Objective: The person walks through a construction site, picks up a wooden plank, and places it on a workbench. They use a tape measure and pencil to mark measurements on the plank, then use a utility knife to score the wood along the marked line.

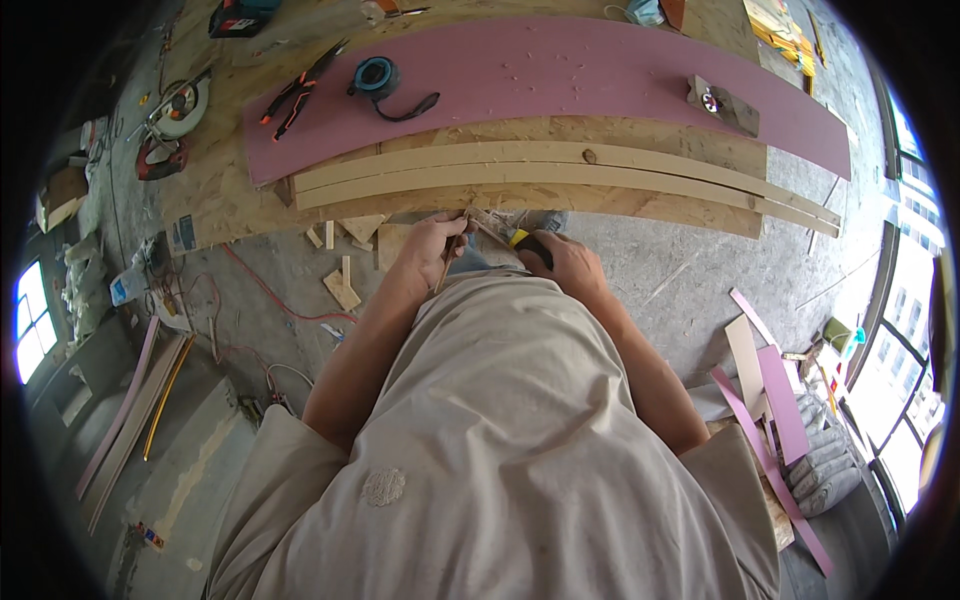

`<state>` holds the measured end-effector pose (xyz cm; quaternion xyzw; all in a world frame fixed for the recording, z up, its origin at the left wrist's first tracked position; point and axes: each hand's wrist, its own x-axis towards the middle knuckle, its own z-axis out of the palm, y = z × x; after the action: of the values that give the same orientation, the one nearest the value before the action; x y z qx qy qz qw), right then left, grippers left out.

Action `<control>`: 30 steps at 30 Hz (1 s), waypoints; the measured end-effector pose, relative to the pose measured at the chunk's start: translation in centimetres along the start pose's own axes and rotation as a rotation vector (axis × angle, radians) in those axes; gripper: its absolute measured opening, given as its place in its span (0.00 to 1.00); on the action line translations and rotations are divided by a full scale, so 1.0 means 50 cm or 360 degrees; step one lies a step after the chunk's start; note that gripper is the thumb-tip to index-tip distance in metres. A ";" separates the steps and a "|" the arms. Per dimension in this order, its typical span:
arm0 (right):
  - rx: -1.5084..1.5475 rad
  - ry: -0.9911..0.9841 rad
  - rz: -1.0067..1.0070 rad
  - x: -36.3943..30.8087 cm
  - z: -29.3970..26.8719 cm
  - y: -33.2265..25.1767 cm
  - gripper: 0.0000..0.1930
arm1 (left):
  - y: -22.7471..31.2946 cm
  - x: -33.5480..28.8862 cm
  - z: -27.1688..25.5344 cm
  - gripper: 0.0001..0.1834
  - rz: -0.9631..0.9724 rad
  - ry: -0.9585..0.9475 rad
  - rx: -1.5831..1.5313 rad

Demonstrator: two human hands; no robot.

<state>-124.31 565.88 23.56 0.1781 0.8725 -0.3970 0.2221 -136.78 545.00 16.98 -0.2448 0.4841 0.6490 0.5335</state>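
Observation:
Close to my waist, at the near edge of the board table, both hands are closed. My left hand (437, 243) grips a thin wooden strip (446, 268) that slants down beside my shirt. My right hand (568, 264) is wrapped round the dark handle of a hand tool with a yellow collar (518, 238). Its pale, flat blade (492, 224) points up and left toward the left hand's fingertips; the exact kind of tool is unclear. Just beyond the hands, two long light wooden strips (450, 176) lie side by side along the table.
A pink board (600, 80) on the particle-board table (215, 215) carries pliers (300, 92), a tape measure (374, 76), a small wooden block tool (722, 105) and shavings. A circular saw (172, 130) is at far left. Wood offcuts (342, 290) and a red cord (265, 285) lie below; pink strips (782, 400) stand right.

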 end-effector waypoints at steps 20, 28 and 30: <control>-0.0057 -0.0003 0.0044 -0.004 -0.001 -0.004 0.25 | -0.004 0.004 0.004 0.07 -0.0006 0.0115 -0.0037; -0.0064 -0.0017 0.0051 -0.003 0.000 -0.001 0.24 | -0.003 0.007 0.004 0.06 -0.0029 0.0163 -0.0020; -0.0052 -0.0026 0.0049 -0.004 -0.004 -0.005 0.25 | -0.004 0.005 0.004 0.05 -0.0028 0.0147 -0.0031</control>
<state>-124.32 565.86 23.94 0.1845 0.8742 -0.3806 0.2383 -136.64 545.30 16.80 -0.2840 0.4996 0.6369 0.5139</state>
